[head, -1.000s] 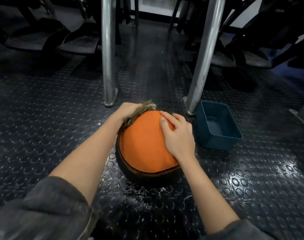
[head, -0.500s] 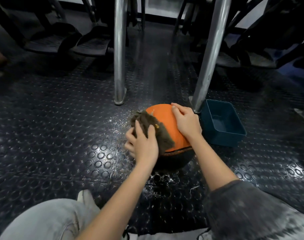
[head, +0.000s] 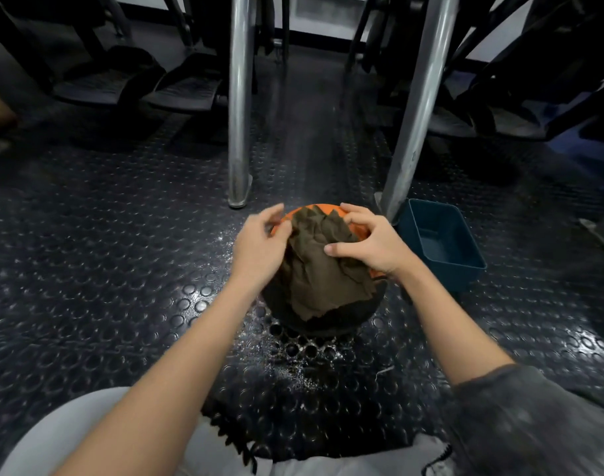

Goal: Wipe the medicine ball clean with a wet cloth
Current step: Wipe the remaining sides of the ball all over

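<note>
The medicine ball (head: 349, 319), orange on top and black below, sits on the studded rubber floor in front of me. A dark brown wet cloth (head: 319, 269) is draped over its top and near side and hides most of the orange. My right hand (head: 374, 243) grips the cloth's upper right part, fingers curled over it and thumb pressing into it. My left hand (head: 259, 250) is at the ball's left side, blurred, with fingers spread loosely and the cloth's left edge against its palm.
A teal plastic bin (head: 462, 277) stands just right of the ball. Two steel frame legs (head: 240, 115) (head: 418, 108) rise right behind the ball. Water droplets (head: 304, 365) speckle the floor (head: 104, 269) near it. Dark gym machine bases (head: 139, 84) line the back.
The cloth, bunched under my left hand on the ball's left side, now lies spread over the top and front. My right hand has moved from the bare ball onto the cloth.
</note>
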Tool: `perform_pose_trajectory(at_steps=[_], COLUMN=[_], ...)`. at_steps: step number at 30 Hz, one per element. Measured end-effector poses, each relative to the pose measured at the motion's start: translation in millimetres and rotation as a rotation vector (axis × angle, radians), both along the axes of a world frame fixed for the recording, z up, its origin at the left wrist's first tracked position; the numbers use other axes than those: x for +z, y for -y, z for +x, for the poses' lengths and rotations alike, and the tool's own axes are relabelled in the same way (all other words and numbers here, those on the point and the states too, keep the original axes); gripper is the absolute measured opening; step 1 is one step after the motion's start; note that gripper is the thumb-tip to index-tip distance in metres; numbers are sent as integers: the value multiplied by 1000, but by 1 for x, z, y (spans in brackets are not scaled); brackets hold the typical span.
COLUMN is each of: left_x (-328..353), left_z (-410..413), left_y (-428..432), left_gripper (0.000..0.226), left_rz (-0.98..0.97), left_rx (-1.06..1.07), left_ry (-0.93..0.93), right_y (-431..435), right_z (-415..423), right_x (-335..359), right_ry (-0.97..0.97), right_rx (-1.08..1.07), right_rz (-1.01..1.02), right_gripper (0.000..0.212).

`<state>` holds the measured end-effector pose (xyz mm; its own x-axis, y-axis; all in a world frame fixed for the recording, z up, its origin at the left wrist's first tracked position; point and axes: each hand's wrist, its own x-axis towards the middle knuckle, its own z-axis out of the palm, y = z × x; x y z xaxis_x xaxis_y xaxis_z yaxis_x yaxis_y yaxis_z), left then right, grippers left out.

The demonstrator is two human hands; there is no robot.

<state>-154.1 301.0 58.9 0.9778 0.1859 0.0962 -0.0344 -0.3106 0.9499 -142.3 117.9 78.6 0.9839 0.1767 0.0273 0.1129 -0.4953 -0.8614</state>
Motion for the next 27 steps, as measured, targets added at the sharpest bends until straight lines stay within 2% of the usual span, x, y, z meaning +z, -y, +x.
perform_pose_trajectory(at_steps=[2, 3, 6, 8, 9, 11, 13, 14, 16, 17, 19, 21, 24, 27], left_x=[6, 5, 2, -5, -6, -10, -17, -19, -23, -23, -20, -16, -11, -7], left_z=[22, 31, 44, 45, 44, 46, 46, 45, 44, 43, 45, 48, 54, 62], left_y=[3, 5, 13, 13, 11, 7, 5, 6, 11, 14, 18, 22, 30, 39], left_gripper=[49, 57, 58, 50, 45, 45, 50, 56, 68, 68, 61, 63, 64, 50], left_rz=[173, 185, -51, -101, -120, -85, 12, 57, 91, 104, 131, 158, 173, 209], left_rx=[-81, -147, -325, -321, -321, -304, -259, -229, -162, -139, -97, -90, -102, -87], left_ry=[-12, -54, -224, -219, -214, -202, -156, -147, -143, -145, -160, -181, -213, -254], right_y=[1, 2, 7, 13, 16, 21, 13, 5, -17, -27, -37, -46, -70, -102], right_z=[-1, -1, -3, -2, -2, -6, -16, -21, -29, -31, -33, -41, -64, -89], right_x=[-4, -8, -20, -25, -29, -41, -50, -54, -53, -53, -55, -64, -92, -131], right_ry=[56, 94, 140, 141, 160, 215, 303, 358, 393, 363, 293, 320, 481, 589], right_rx=[-21, -38, -131, -288, -397, -587, -691, -696, -627, -606, -634, -728, -901, -882], right_rz=[27, 76, 300, 370, 376, 351, 232, 179, 180, 170, 38, -64, -15, -28], right_gripper=[24, 24, 11, 10, 18, 29, 38, 43, 38, 34, 46, 54, 44, 36])
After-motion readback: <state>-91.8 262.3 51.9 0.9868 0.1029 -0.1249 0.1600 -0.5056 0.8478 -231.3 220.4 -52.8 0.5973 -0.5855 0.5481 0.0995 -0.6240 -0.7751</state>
